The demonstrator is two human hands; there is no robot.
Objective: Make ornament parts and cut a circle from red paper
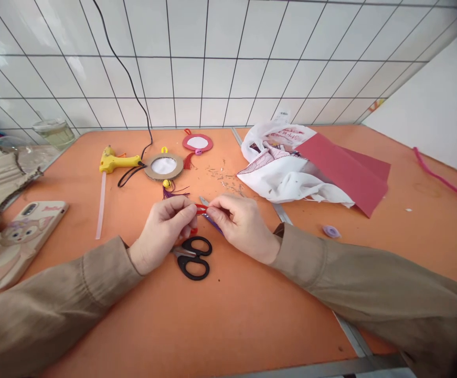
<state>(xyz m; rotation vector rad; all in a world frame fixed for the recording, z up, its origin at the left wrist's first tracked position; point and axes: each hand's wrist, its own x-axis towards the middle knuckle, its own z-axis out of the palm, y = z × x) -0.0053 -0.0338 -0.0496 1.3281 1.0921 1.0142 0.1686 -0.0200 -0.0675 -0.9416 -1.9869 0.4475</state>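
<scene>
Between my hands a thin red cord (201,209) is stretched, doubled into narrow strands. My left hand (165,231) pinches one end, and a bit of red shows below its fingers. The other end is pinched in my right hand (241,224). Under the cord lies a purple pen-like tool (213,223), partly hidden by my right hand. Black-handled scissors (194,257) rest just below my hands, their blades partly hidden by my left hand. Beyond the hands are a round cardboard frame (164,167) with a yellow bell and purple tassel, and a red round frame (197,143) with a red tassel.
At the left are a yellow glue gun (120,161) with a glue stick, a phone (19,241), cardboard (0,173) and a glass (55,134). Right of centre lie a white plastic bag (283,181), red paper (344,170), a purple roll (331,231) and a pink stick (444,177).
</scene>
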